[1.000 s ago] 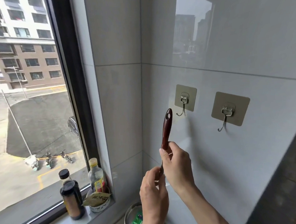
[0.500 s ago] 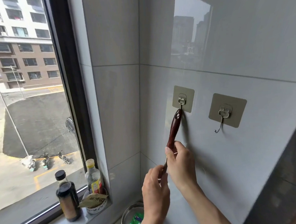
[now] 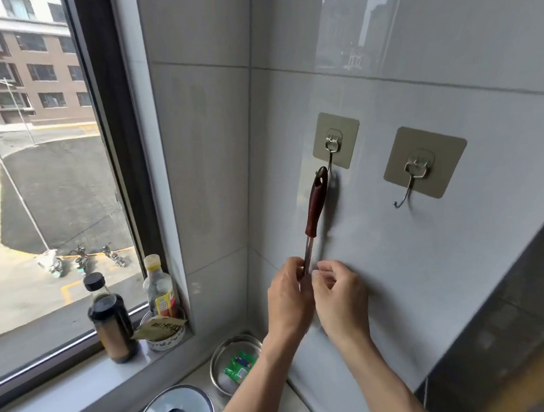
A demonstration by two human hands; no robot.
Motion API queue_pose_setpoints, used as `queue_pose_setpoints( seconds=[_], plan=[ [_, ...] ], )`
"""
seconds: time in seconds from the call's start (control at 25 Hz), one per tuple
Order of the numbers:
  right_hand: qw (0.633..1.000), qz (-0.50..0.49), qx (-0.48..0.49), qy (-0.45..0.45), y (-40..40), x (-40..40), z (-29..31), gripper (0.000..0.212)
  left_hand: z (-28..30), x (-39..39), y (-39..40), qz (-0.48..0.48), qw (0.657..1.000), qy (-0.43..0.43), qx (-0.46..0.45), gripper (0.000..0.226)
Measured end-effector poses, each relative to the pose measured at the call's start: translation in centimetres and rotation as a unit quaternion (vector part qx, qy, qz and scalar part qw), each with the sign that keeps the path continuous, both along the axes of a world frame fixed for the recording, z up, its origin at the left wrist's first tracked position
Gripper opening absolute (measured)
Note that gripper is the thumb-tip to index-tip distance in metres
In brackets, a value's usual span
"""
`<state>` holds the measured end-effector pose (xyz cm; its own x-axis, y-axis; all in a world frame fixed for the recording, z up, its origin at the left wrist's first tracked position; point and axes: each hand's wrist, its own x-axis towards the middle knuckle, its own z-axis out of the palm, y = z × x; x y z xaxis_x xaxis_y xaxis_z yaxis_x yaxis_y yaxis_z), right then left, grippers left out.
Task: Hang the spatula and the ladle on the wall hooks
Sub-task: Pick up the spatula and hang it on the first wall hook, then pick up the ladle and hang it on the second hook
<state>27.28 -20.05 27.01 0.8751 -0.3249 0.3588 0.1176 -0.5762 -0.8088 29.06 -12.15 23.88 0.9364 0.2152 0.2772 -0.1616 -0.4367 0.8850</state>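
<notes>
- A dark sauce bottle [image 3: 110, 324] stands on the windowsill.
- The left hand [image 3: 289, 297] pinches the utensil's metal shaft [image 3: 308, 259], fingers clamped; its head is hidden.
- Its red handle [image 3: 316, 203] hangs from the left hook [image 3: 333, 144].
- The right hand [image 3: 341, 300] sits just beside, fingers loosely curled, contact unclear.
- The right hook [image 3: 416, 171] is bare.

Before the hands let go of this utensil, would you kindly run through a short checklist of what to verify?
1. Handle hole over the left hook: ok, the utensil handle top sits at the hook tip.
2. Fully seated on the hook: cannot tell.
3. Left hand on the metal shaft: ok, fingers pinch it.
4. Right hand gripping: cannot tell, fingers curl beside the shaft.
5. Right hook free for the second utensil: ok.
6. Spatula or ladle: cannot tell, head hidden.
</notes>
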Motion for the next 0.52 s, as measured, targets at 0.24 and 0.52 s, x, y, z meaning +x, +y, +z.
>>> queue_pose_setpoints(
  seconds=[0.24, 0.52],
  plan=[
    [0.996, 0.023, 0.063, 0.062, -2.4, -5.1, -6.8, 0.019, -1.3, -0.3, 0.7, 0.020, 0.999, 0.020, -0.019, 0.028],
    [0.943, -0.003, 0.097, 0.320, -2.8, -15.9, -21.6, 0.025, -21.6, -20.1, 2.0, -0.123, 0.934, 0.300, 0.148, 0.027]
  ],
)
